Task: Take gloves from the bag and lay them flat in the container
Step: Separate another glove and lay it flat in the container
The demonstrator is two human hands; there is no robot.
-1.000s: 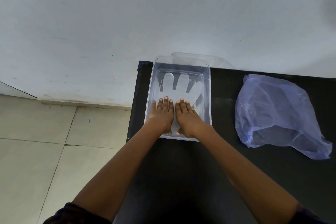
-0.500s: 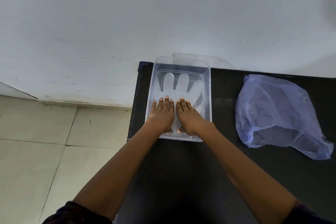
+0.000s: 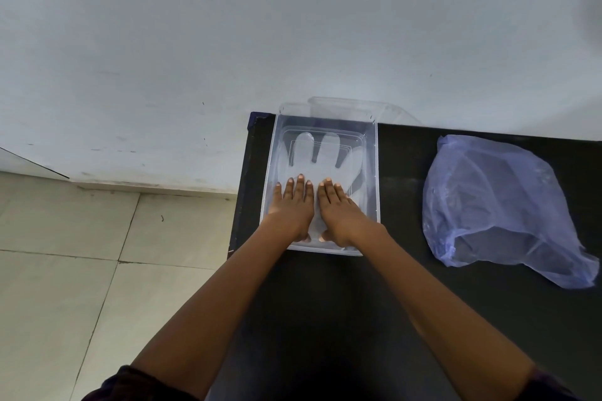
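A clear plastic container (image 3: 372,153) stands at the far left corner of the black table (image 3: 358,319). Inside it lies a thin translucent glove (image 3: 329,156), flat, its fingers pointing away from me. My left hand (image 3: 291,205) and my right hand (image 3: 338,210) rest palm down side by side on the glove's wrist end, fingers straight and close together, holding nothing. The glove's lower part is hidden under them. To the right on the table lies a crumpled pale blue plastic bag (image 3: 498,205), its mouth facing me; what it holds cannot be made out.
A clear lid (image 3: 391,109) leans behind the container against the white wall (image 3: 293,26). The table's left edge runs just beside the container, with a tiled floor (image 3: 81,270) below.
Both hands have stayed pressed flat on the glove in nearly the same spot. The bag and container have not moved.
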